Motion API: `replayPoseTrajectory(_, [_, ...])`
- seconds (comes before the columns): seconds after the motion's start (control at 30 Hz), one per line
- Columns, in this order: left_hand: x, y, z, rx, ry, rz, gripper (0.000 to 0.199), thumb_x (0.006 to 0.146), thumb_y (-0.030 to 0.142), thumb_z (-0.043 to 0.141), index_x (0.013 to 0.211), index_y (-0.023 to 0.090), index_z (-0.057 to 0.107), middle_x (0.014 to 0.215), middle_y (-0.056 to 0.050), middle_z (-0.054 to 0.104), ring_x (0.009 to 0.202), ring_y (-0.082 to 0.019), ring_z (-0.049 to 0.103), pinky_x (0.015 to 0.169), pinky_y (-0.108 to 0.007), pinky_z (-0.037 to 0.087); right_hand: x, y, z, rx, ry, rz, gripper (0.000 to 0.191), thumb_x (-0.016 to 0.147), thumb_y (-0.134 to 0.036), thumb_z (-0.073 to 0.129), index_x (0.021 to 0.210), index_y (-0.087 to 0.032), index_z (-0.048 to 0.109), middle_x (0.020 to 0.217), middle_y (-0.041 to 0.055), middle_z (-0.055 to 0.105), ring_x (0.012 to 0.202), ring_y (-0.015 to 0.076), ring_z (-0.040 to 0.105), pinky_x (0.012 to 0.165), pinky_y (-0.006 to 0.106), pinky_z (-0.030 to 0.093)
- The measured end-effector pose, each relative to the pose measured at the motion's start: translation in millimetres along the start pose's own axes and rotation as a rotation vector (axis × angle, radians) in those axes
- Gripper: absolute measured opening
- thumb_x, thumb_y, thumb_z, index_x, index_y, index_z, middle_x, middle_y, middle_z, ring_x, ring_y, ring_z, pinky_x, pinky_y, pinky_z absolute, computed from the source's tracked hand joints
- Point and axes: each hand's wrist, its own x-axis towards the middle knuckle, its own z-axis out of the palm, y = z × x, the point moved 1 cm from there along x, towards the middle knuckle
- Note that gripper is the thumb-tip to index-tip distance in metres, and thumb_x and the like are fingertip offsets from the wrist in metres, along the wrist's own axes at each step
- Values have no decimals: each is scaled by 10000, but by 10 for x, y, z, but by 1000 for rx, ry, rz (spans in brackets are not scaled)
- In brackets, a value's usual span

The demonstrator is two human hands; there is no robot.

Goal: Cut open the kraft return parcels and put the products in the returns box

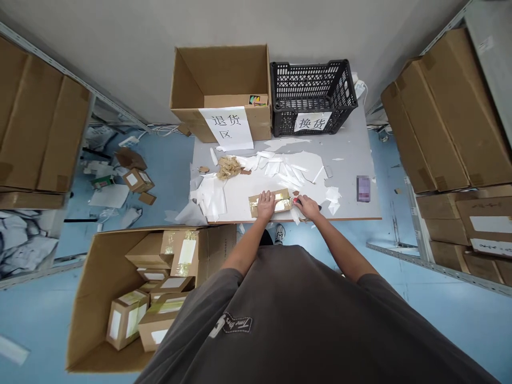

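Note:
A small cardboard box (283, 204) with tape and a pale label strip lies near the table's front edge. My left hand (266, 204) rests flat on its left part, fingers stretched out over the top. At the box's right end, my right hand (308, 207) is closed around a red and black box cutter (296, 200); its blade is too small to make out. White paper scraps (333, 198) lie to the right of that hand. Behind the box are more torn white strips (276, 166) and a crumpled heap of brown tape (229, 167).
At the table's back stand a large open carton (188, 120) with a white sign and a black plastic crate (344, 114). A purple phone-like item (363, 189) lies at right. Left of me, a big carton (86, 320) holds several boxes. Shelves with cartons (432, 122) flank both sides.

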Motion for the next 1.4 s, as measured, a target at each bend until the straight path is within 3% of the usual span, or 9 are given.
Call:
replayPoseTrajectory(0.17, [-22,-35,28,11,39,24,427,1116,416,559,1420,165,722,1582,-228,637,1576,-378,516,1326,-613,371,175,30,-79,31,25,16,386,1159,-481,441,1385,-233,633,1307,154,712,1123,303,686,885,351,495])
replayPoseTrajectory(0.3, [-37,-51,3,23,67,40,439,1109,452,575,1418,176,720,1574,-207,652,1568,-367,527,1325,-599,376,134,324,-85,113,42,35,294,1101,-493,562,1225,-246,663,1216,129,736,1086,290,705,872,346,505])
replayPoseTrajectory(0.47, [-37,-23,-82,27,40,9,463,1110,488,555,1439,200,708,1593,-183,643,1575,-359,511,1320,-590,370,-51,617,144,778,148,260,512,970,-776,562,1111,-284,568,819,0,712,820,256,708,762,349,557])
replayPoseTrajectory(0.6, [-44,20,-157,15,-35,-51,483,1114,492,531,1492,229,678,1665,-160,576,1621,-356,435,1346,-579,310,-19,607,360,1177,236,429,622,939,-898,422,981,-281,490,839,44,748,841,243,730,784,343,577])
replayPoseTrajectory(0.8, [-37,44,-186,23,-86,-83,527,1116,503,510,1553,237,635,1689,-159,546,1636,-365,394,1348,-584,287,219,862,558,768,280,572,519,1065,-665,298,851,-279,572,945,82,746,1011,278,663,969,395,545])
replayPoseTrajectory(0.93, [-41,30,-165,48,-106,-82,545,1119,512,499,1569,230,623,1693,-149,543,1636,-357,386,1354,-570,276,379,971,646,590,199,576,502,1086,-479,296,993,-216,714,1106,162,751,1161,308,643,1089,437,489])
replayPoseTrajectory(1.1, [-42,21,-161,29,-100,-83,553,1117,522,505,1575,232,615,1693,-156,541,1636,-366,379,1352,-580,271,257,614,649,640,319,623,610,1051,-515,432,1483,-129,623,1422,221,666,1249,313,649,1106,438,517])
replayPoseTrajectory(1.23, [-34,87,-180,9,-80,-79,531,1115,519,512,1540,228,643,1680,-165,554,1618,-372,404,1336,-579,295,-2,3,769,902,156,470,798,940,-644,657,1595,-205,530,1421,169,678,1031,266,740,945,399,623])
replayPoseTrajectory(1.4, [-68,157,-270,14,-37,-155,519,1119,446,495,1552,191,624,1680,-182,547,1581,-375,441,1318,-560,321,112,-423,774,1124,59,591,924,902,-654,712,1660,-254,366,1370,160,704,789,219,778,677,358,658])
